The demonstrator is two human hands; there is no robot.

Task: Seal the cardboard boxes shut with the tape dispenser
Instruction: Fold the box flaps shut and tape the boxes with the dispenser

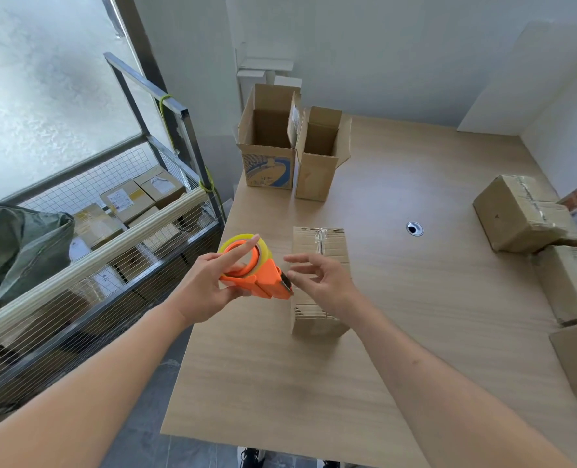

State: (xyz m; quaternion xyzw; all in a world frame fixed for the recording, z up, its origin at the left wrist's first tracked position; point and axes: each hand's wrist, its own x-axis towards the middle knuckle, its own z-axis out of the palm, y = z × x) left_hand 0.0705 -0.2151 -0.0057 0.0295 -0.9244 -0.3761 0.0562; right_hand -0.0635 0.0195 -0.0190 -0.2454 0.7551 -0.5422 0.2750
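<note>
While the left hand (206, 292) grips the orange tape dispenser (263, 282) above the worktop's left edge, its forefinger lies stretched across the yellowish tape roll (246, 241) and the other fingers curl under the body. The right hand (324, 282) hovers just beside the dispenser's cutter end, fingers loosely spread and holding nothing; whether its fingertips touch the tape end cannot be told. Both hands are over a closed cardboard box (319, 282) that lies on the wooden worktop (415, 332) near the left edge, a strip of clear tape showing on its far end. Toward the far left corner stand two open boxes side by side, touching: a printed box (267, 157) with a blue design and a plain open box (317, 163), flaps up. Along the right edge lie several taped boxes (517, 214) close together. A round cable hole (414, 228) sits in the worktop between them and the closed box. Left of the worktop, a wire cage cart (111, 231) holds labelled parcels
</note>
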